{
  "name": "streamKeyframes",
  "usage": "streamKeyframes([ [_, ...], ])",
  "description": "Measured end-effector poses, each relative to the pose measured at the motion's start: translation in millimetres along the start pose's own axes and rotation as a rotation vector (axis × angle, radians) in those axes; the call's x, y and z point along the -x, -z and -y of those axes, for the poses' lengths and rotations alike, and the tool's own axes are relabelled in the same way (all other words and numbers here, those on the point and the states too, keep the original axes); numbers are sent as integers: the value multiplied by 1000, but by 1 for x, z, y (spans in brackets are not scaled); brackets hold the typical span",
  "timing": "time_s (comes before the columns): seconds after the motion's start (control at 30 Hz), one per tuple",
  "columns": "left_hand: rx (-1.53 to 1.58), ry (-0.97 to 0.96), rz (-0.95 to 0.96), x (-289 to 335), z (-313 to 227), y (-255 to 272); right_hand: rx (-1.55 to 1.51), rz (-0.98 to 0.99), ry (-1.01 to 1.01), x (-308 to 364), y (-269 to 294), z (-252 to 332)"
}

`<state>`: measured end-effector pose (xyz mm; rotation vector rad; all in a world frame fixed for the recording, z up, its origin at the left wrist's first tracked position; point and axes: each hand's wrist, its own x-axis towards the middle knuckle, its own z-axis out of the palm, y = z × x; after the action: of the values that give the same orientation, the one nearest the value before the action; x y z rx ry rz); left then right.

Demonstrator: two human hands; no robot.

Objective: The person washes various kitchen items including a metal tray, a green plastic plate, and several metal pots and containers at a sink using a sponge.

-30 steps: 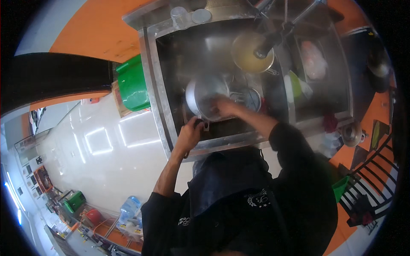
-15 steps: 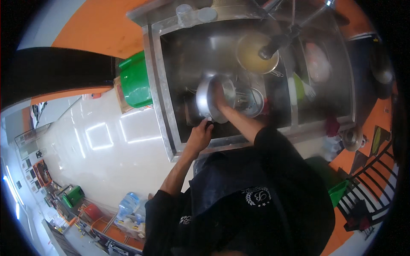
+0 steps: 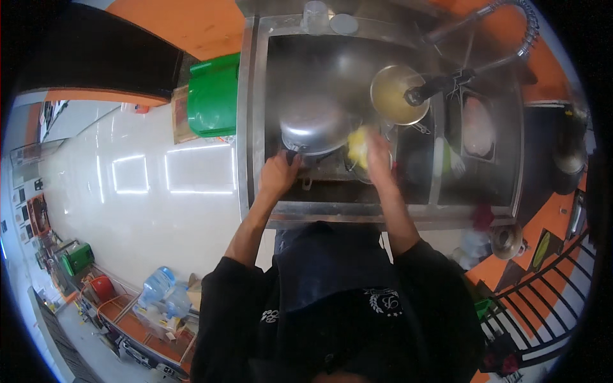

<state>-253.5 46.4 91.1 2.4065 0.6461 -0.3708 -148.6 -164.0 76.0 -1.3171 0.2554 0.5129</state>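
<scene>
My left hand [image 3: 277,175] is closed around the black handle of a silvery metal pan [image 3: 313,131] at the left of the sink [image 3: 345,209]. The pan is turned so that its shiny rounded outside shows. Just right of it, my right hand [image 3: 379,156] holds a yellow sponge [image 3: 359,147]; the fingers are blurred by motion. Behind that hand a round metal pot [image 3: 396,92] with yellowish contents stands in the sink, the black spray head [image 3: 418,96] of the tap reaching over it. Other dishes beneath my right hand are mostly hidden.
In the right basin stands a metal tray with a pinkish bundle [image 3: 477,124]. A green and white brush [image 3: 448,159] lies by the divider [image 3: 437,179]. A clear cup [image 3: 315,18] and a round lid [image 3: 345,24] sit on the back ledge. A green bin [image 3: 214,99] stands left.
The pan has been turned over from showing its inside to showing its outside. My right hand has come out of the pan and moved right, and the yellow sponge now shows in it.
</scene>
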Motion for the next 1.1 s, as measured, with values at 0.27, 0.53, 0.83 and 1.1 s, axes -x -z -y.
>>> streamKeyframes([
  [0.27,29,-46,-5,-10,-13,-22,1049,236,1228,-37,-63,-36],
  [0.53,-405,-259,156,8,-52,-2,1512,475,673,-86,-106,6],
  [0.83,-581,-334,245,-4,-65,-5,989,540,342,-161,-21,-51],
  [1.1,-652,-450,54,19,-51,-1,1381,317,463,-93,-66,-13],
])
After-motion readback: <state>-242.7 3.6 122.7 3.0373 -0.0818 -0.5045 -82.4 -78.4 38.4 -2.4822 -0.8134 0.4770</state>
